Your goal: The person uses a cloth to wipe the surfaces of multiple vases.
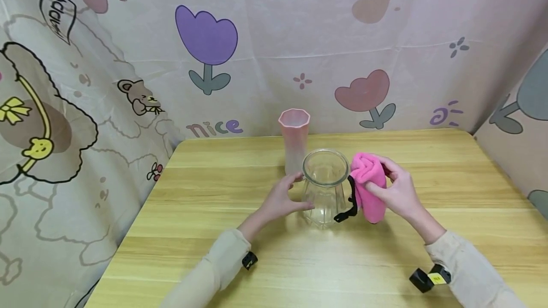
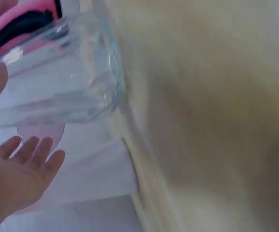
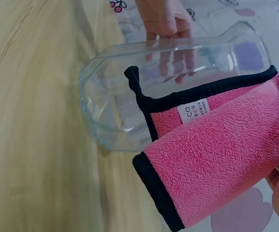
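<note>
A clear glass vase (image 1: 327,206) with a wide round rim stands upright on the table, its faceted body narrowing toward the neck. My left hand (image 1: 282,197) is at its left side, thumb and fingers spread apart; in the left wrist view, the fingers (image 2: 38,152) are loosely extended beside the glass. My right hand (image 1: 399,188) grips a rolled pink towel (image 1: 373,198) just right of the vase. Black trim edges the towel, and a white label (image 3: 193,111) shows on it in the right wrist view. One trimmed corner hangs toward the glass.
Behind the left hand stands a tall pink-to-white frosted vase (image 1: 295,144), partly hidden low down. The wooden table (image 1: 205,179) meets a patterned cloth backdrop (image 1: 274,23) at its far edge, with more cloth at both sides.
</note>
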The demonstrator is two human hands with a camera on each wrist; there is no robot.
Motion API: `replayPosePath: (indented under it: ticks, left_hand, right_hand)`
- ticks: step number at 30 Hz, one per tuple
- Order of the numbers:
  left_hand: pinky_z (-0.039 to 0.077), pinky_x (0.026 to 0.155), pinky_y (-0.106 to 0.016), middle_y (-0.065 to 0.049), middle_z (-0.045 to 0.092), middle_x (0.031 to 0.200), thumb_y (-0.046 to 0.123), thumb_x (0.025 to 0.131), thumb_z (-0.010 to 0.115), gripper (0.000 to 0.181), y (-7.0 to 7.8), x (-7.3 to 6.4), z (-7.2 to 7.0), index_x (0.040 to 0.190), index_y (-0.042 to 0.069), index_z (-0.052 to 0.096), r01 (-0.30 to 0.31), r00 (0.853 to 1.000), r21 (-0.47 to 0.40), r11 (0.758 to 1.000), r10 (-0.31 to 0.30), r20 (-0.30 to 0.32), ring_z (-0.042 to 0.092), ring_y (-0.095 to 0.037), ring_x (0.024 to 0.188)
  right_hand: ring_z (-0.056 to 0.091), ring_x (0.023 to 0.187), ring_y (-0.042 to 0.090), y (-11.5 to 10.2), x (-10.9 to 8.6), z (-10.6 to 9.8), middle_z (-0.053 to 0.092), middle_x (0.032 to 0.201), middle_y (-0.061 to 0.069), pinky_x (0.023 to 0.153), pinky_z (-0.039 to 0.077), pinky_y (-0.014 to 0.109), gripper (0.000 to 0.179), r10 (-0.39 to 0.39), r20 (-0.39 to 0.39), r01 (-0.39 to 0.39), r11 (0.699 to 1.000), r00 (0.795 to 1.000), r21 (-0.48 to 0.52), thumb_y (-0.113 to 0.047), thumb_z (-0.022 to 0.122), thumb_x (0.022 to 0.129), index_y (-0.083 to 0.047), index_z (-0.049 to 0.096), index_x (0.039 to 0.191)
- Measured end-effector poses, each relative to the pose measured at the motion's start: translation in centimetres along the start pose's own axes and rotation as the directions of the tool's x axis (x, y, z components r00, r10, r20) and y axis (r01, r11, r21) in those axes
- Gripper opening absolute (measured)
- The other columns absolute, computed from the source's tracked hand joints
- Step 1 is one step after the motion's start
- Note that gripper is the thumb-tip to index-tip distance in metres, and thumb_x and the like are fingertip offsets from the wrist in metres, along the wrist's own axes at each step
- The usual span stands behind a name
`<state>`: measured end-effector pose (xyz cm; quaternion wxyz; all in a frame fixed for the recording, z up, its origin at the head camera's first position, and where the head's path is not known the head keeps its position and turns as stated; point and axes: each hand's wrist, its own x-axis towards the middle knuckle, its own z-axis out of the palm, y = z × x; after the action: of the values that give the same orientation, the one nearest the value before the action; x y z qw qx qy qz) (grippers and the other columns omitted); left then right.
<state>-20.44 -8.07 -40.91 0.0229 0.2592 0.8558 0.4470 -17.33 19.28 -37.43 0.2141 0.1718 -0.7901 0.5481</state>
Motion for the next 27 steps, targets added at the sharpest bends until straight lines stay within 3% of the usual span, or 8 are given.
replayPosePath:
  ticks: [5,17,24,27]
  left_hand:
    - [0.044,0.094,-0.039,-0.009,0.056,0.118,0.022,0.065,0.081,0.072,-0.1,-0.4,1.0,0.126,0.005,0.048,-0.046,0.997,0.009,0.999,0.046,-0.065,0.052,-0.022,0.109]
    - [0.047,0.09,-0.031,-0.007,0.057,0.114,0.021,0.065,0.081,0.066,-0.2,-0.4,1.4,0.122,0.005,0.051,-0.043,0.995,-0.008,0.999,0.042,-0.088,0.053,-0.019,0.106]
    - [0.047,0.089,-0.03,-0.008,0.057,0.115,0.02,0.065,0.081,0.066,-0.3,-0.4,1.6,0.122,0.004,0.051,-0.048,0.994,-0.029,0.998,0.045,-0.102,0.053,-0.019,0.107]
    - [0.047,0.089,-0.03,-0.008,0.057,0.115,0.019,0.065,0.081,0.067,-0.3,-0.4,1.7,0.123,0.004,0.05,-0.043,0.994,-0.043,0.998,0.039,-0.102,0.053,-0.019,0.107]
  right_hand:
    - [0.055,0.092,-0.001,-0.7,0.3,0.3,0.057,0.105,-0.022,0.081,0.043,0.01,0.054,-0.036,0.002,0.036,0.999,0.999,0.03,0.015,0.067,0.066,0.008,0.053,0.117]
    - [0.054,0.091,-0.002,-0.3,0.2,0.9,0.057,0.104,-0.022,0.078,0.044,0.009,0.054,-0.05,0.058,0.047,0.998,0.997,0.039,0.014,0.068,0.067,0.007,0.053,0.119]
    - [0.054,0.085,0.002,0.8,-0.4,1.6,0.061,0.108,0.012,0.067,0.05,0.017,0.054,0.017,0.157,-0.007,0.998,0.988,-0.068,0.005,0.07,0.07,0.0,0.054,0.121]
    - [0.053,0.084,0.003,1.0,-0.6,1.8,0.061,0.109,0.016,0.064,0.051,0.02,0.054,0.037,0.192,-0.014,0.993,0.981,-0.12,0.003,0.071,0.07,0.0,0.054,0.121]
